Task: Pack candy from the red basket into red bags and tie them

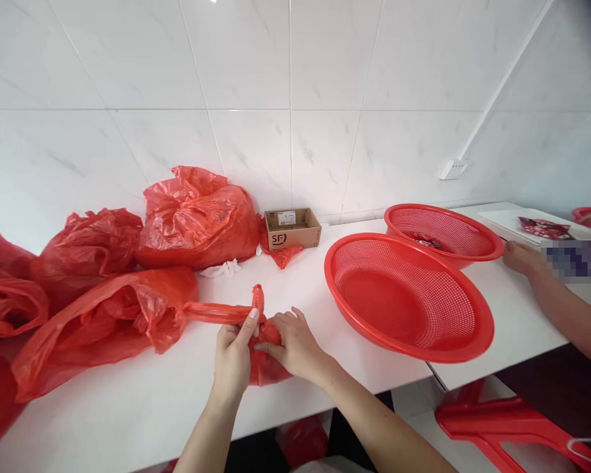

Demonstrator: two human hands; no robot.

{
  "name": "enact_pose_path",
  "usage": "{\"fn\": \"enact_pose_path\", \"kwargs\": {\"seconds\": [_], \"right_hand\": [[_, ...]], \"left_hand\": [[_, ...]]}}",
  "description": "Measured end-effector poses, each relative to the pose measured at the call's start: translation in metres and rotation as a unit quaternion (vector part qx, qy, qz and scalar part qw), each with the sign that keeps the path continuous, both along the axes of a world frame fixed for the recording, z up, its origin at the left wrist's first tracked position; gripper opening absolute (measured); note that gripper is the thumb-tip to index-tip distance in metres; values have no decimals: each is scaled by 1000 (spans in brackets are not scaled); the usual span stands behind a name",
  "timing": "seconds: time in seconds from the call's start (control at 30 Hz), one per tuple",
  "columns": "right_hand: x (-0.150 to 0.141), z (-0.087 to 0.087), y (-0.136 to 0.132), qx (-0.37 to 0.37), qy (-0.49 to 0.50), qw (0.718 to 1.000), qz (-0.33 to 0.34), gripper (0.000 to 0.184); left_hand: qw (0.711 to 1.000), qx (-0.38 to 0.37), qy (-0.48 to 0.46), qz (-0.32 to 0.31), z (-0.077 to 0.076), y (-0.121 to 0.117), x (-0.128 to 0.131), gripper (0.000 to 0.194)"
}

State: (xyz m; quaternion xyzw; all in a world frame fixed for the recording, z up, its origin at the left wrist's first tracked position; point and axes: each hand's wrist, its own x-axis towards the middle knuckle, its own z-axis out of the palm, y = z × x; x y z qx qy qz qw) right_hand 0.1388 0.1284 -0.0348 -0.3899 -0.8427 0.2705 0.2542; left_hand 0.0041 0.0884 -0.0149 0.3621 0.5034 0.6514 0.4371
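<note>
A small red plastic bag (268, 373) sits on the white table close to its front edge. My left hand (232, 351) is closed on the bag's gathered top, thumb uppermost. Around the bag's right side curls my right hand (298, 345), its thumb pressed in and its fingers gripping the plastic. A twisted red strand (217, 313) runs left from my left hand to a larger open red bag (113, 322), and a short end sticks up above the grip. What the small bag contains is hidden.
Several full red bags, including a large one (201, 223), line the left. Behind are an open cardboard box (294, 236) and crumpled white tissue (221, 269). Two red baskets (379, 295) stand right. A co-worker's arm (556, 295) touches the farther one; a red stool (502, 417) is below.
</note>
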Motion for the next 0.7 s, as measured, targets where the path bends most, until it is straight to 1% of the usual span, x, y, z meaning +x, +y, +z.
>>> {"fn": "enact_pose_path", "kwargs": {"seconds": [0.03, 0.07, 0.13, 0.23, 0.3, 0.43, 0.5, 0.53, 0.57, 0.6, 0.63, 0.67, 0.7], "right_hand": [[1, -6, 2, 36, -21, 999, 7, 10], [2, -10, 4, 72, -37, 997, 12, 14], [6, -17, 8, 125, -51, 990, 29, 15], [11, -25, 13, 156, -27, 986, 47, 13], [10, -30, 14, 145, 10, 988, 57, 14], [5, -37, 14, 83, 64, 991, 79, 17], [5, -36, 14, 61, 70, 992, 85, 21], [5, -35, 14, 38, 75, 992, 94, 21], [6, -32, 14, -5, 90, 989, 113, 20], [7, -28, 14, -67, 120, 981, 140, 24], [8, -22, 14, -140, 163, 962, 167, 35], [8, -16, 14, -214, 215, 934, 189, 46], [7, -9, 15, -275, 269, 901, 199, 53]], "left_hand": [[1000, 12, -7, 14, -3, -1, -1, 43], [999, 23, -13, 29, -6, -2, -2, 43], [998, 38, -22, 48, -10, -3, -3, 41], [997, 49, -27, 58, -16, -4, -4, 39], [996, 58, -24, 67, -21, -4, -5, 39], [992, 86, 2, 89, -29, -4, -11, 36], [991, 96, 28, 86, -28, -4, -16, 35], [991, 97, 46, 76, -26, -4, -19, 34], [991, 96, 65, 60, -23, -5, -22, 33], [991, 94, 84, 40, -19, -5, -25, 31], [990, 91, 102, 17, -15, -6, -26, 30], [989, 88, 117, -8, -11, -7, -27, 30], [988, 84, 128, -33, -8, -8, -27, 30]]}}
